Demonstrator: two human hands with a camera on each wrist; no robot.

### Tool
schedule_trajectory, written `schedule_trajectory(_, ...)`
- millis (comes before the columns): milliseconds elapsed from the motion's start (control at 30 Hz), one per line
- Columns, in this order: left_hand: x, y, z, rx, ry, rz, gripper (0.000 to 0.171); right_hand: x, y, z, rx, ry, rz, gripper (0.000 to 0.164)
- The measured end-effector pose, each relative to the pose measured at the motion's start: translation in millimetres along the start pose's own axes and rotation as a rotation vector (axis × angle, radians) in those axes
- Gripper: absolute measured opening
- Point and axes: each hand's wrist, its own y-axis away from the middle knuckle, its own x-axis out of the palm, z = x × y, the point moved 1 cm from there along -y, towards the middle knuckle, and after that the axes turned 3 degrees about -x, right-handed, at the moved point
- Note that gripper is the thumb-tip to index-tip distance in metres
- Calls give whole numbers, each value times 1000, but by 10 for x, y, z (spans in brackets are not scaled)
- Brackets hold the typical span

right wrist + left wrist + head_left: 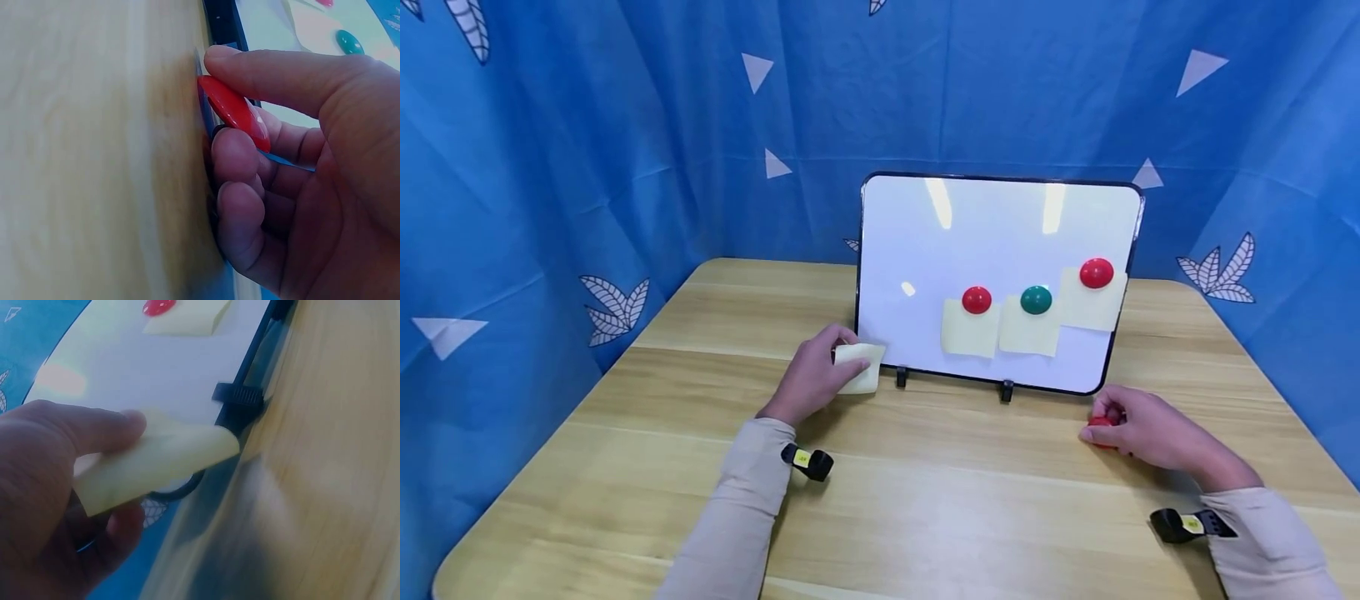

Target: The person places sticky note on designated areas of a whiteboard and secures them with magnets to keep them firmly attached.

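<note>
My left hand pinches a pale yellow sticky note between thumb and fingers, by the lower left corner of the whiteboard. Seen from the left wrist, the note bends a little under the thumb. To the right of the board's lower corner, my right hand grips a round red magnet just over the table. The right wrist view shows that magnet tilted among thumb and fingers. On the board are three notes, under a red magnet, a green magnet and another red magnet.
The whiteboard leans back on small black stand feet on a wooden table. A blue patterned curtain hangs behind and along both sides. Each wrist wears a black strap camera, such as the left one.
</note>
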Motion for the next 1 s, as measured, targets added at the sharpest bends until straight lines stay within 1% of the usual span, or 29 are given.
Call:
schedule_trajectory(267,55,12,-20,53,23,3,25,-24,-20,2,12,-15,3,37)
schedule_trajectory(433,64,22,-27,60,14,-4,26,-3,-26,2,15,-44,5,35)
schedule_trajectory(500,74,20,-30,67,7,-11,29,-9,-31,15,17,-46,-1,34)
schedule_trajectory(633,104,22,-28,107,-10,-24,39,-2,-36,38,19,-54,-12,33)
schedule_trajectory(700,122,31,-22,119,-11,-31,42,8,-34,38,11,-55,-9,33)
schedule_trajectory(767,137,39,-15,124,-6,-43,38,20,-34,35,13,-55,-6,33)
schedule_trajectory(867,152,34,-12,152,8,-81,31,31,-33,30,12,-49,-7,33)
schedule_trajectory(1000,143,19,-22,219,32,-151,30,36,-42,36,9,-43,-11,32)
